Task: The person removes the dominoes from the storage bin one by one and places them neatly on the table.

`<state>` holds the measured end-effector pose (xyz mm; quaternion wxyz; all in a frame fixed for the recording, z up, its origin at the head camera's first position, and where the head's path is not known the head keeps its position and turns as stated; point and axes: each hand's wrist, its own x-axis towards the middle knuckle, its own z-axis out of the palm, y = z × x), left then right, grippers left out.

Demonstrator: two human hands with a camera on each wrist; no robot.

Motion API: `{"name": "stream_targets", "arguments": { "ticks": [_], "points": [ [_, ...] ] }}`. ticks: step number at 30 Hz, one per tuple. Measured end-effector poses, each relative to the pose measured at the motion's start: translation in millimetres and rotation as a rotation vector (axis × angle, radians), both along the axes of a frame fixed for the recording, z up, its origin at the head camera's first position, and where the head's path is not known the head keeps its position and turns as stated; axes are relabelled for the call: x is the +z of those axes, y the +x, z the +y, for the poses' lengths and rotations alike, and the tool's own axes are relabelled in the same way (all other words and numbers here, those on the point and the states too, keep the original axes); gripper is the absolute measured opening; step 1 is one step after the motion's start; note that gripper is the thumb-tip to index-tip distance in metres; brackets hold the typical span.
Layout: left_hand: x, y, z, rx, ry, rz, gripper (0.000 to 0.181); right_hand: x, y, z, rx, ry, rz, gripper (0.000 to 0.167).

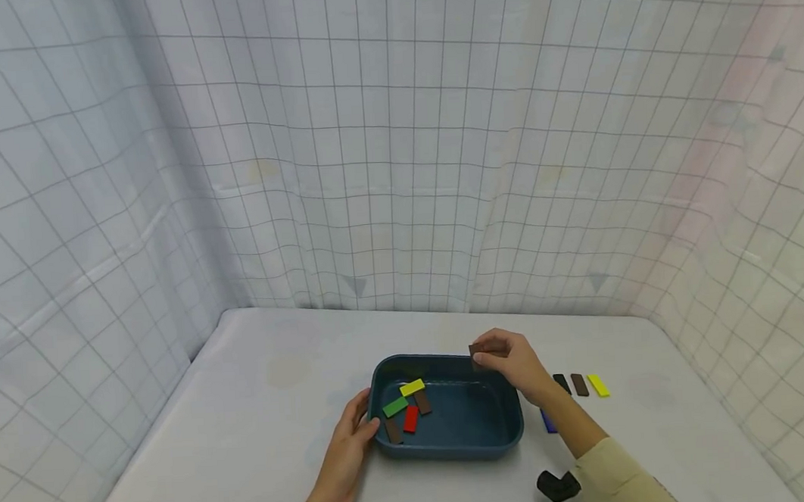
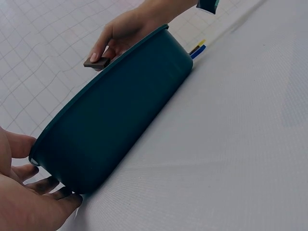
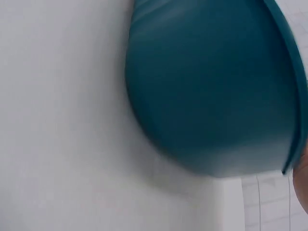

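Observation:
A dark teal plastic tub (image 1: 462, 422) stands on the white table, with several flat rectangular blocks in its left half. Among them are a yellow block (image 1: 412, 388), a green block (image 1: 395, 407), a red block (image 1: 411, 419) and two brown ones. My left hand (image 1: 348, 436) holds the tub's left end, thumb at the rim and fingers against the outer wall. Over the tub's far right part, my right hand (image 1: 510, 360) pinches a brown block (image 2: 96, 63) between thumb and fingers. In the right wrist view the tub wall hides most of that hand.
Right of the tub lie a black block (image 1: 562, 383), a brown block (image 1: 579, 384), a yellow block (image 1: 598, 385) and a partly hidden blue block (image 1: 548, 422). A black object (image 1: 558, 486) sits by the right sleeve. White gridded curtains (image 1: 404, 167) surround the table (image 1: 279, 379).

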<state>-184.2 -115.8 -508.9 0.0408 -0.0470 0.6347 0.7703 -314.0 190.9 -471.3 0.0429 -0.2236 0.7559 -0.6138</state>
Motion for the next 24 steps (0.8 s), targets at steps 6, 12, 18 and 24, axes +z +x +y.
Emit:
{"name": "stream_targets", "arguments": {
  "ticks": [6,12,18,24],
  "points": [
    [0.7,0.5,0.0,0.009,0.008,-0.004,0.058,-1.6,10.4,38.2,-0.010,0.056,-0.006,0.026],
    [2.6,1.7,-1.4,0.022,0.007,-0.008,0.058,0.6,23.5,72.9,-0.030,0.164,-0.014,0.026],
    [3.4,0.7,0.2,0.014,0.006,-0.007,0.058,-0.7,32.2,100.9,-0.068,0.233,-0.027,0.025],
    [2.0,-0.5,2.2,0.008,0.005,-0.001,0.058,-10.7,41.7,123.0,-0.089,0.261,-0.090,0.030]
  ]
}}
